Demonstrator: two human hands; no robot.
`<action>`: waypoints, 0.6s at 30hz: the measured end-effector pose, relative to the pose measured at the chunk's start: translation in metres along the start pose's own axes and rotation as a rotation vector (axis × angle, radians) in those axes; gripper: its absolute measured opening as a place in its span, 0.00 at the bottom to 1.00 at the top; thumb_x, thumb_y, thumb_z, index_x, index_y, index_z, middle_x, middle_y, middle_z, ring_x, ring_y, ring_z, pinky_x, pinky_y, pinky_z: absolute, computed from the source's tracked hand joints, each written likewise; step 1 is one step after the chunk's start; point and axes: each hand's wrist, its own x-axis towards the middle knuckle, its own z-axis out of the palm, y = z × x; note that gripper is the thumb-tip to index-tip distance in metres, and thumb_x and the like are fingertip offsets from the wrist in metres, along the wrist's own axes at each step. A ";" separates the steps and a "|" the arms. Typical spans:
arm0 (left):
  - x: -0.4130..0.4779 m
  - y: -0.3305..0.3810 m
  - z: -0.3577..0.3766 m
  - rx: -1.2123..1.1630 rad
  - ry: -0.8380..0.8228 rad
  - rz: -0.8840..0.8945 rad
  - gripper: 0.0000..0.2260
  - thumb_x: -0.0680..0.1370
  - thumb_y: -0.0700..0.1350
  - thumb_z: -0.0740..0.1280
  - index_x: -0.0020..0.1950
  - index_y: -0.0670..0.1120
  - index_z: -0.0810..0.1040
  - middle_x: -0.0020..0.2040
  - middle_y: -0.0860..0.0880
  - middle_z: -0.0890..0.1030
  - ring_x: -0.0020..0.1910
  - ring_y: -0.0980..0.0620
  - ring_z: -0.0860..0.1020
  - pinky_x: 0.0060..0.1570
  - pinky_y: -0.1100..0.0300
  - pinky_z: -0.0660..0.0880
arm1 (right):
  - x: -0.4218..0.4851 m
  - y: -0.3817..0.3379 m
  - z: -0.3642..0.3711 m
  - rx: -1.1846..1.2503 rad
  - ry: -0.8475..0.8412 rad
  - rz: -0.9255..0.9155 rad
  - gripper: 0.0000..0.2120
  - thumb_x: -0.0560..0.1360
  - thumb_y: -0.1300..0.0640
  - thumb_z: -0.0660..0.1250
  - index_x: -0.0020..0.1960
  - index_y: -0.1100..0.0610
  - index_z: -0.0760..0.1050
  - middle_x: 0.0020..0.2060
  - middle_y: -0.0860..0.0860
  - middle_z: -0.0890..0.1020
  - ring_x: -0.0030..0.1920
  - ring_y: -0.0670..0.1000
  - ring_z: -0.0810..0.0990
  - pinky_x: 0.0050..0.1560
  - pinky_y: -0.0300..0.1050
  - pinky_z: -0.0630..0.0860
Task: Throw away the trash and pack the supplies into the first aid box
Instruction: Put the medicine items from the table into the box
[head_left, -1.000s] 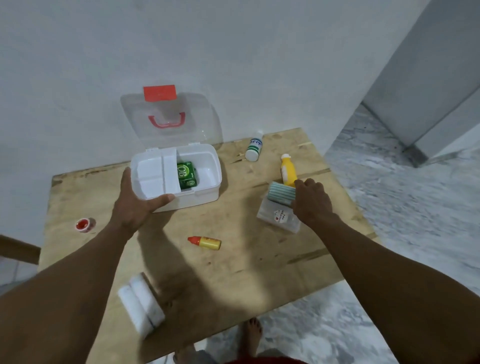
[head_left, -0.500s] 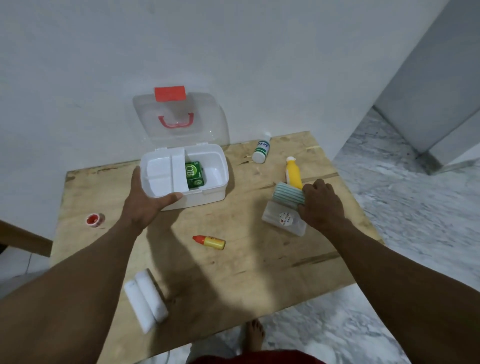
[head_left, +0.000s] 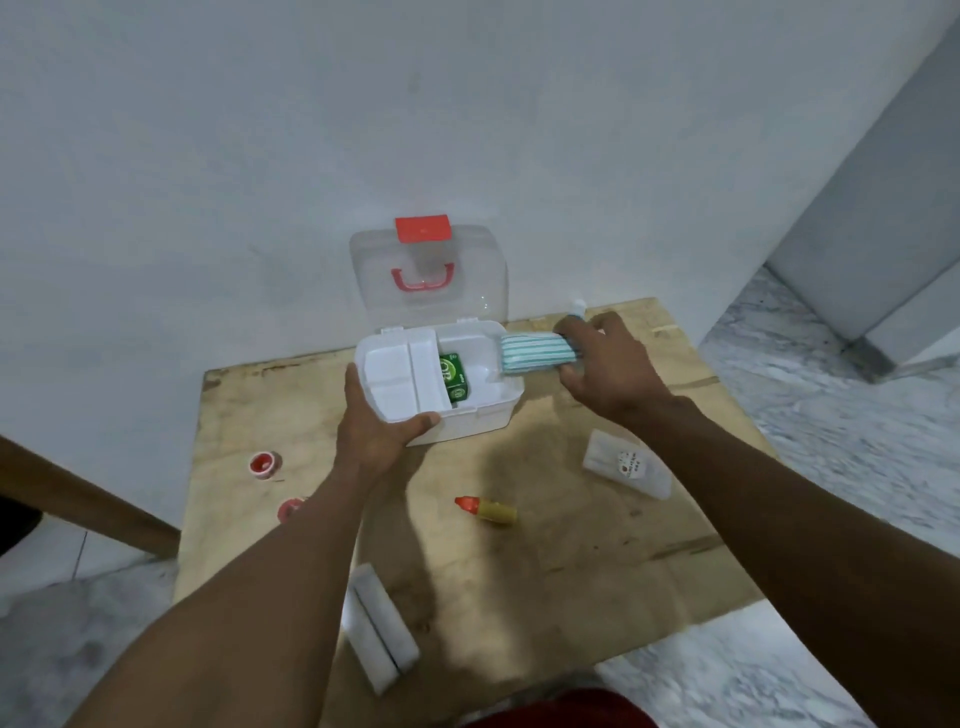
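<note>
The right hand (head_left: 605, 371) pinches a green-striped pack (head_left: 537, 353) by its right end, its free end over the right rim of the open first aid box (head_left: 467, 421). The left hand (head_left: 376, 434) grips the box's front-left corner. Bare tabletop (head_left: 571, 561) lies in front of the box.

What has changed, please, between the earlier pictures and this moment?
The right hand lifted the striped pack off the clear pouch and carried it leftward to the first aid box rim. The left hand still grips the box; the green packet stays inside.
</note>
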 end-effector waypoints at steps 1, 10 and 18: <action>-0.001 0.002 0.000 0.001 0.003 -0.001 0.49 0.64 0.46 0.82 0.76 0.52 0.56 0.63 0.56 0.70 0.61 0.52 0.70 0.58 0.55 0.70 | 0.008 -0.009 -0.001 -0.011 -0.009 -0.033 0.19 0.75 0.54 0.67 0.65 0.49 0.72 0.58 0.59 0.72 0.50 0.61 0.78 0.53 0.50 0.77; -0.004 0.007 -0.001 -0.028 0.008 0.051 0.41 0.64 0.45 0.82 0.69 0.55 0.60 0.57 0.60 0.73 0.54 0.60 0.74 0.38 0.73 0.70 | 0.063 -0.056 0.024 -0.395 -0.197 -0.224 0.15 0.77 0.66 0.63 0.62 0.56 0.76 0.54 0.59 0.72 0.57 0.60 0.72 0.50 0.49 0.71; -0.010 0.016 0.000 0.034 0.049 0.069 0.39 0.64 0.49 0.81 0.65 0.62 0.59 0.52 0.69 0.72 0.49 0.73 0.73 0.36 0.77 0.72 | 0.074 -0.059 0.051 -0.246 -0.366 -0.208 0.19 0.74 0.58 0.73 0.61 0.61 0.73 0.58 0.58 0.78 0.57 0.58 0.77 0.53 0.46 0.73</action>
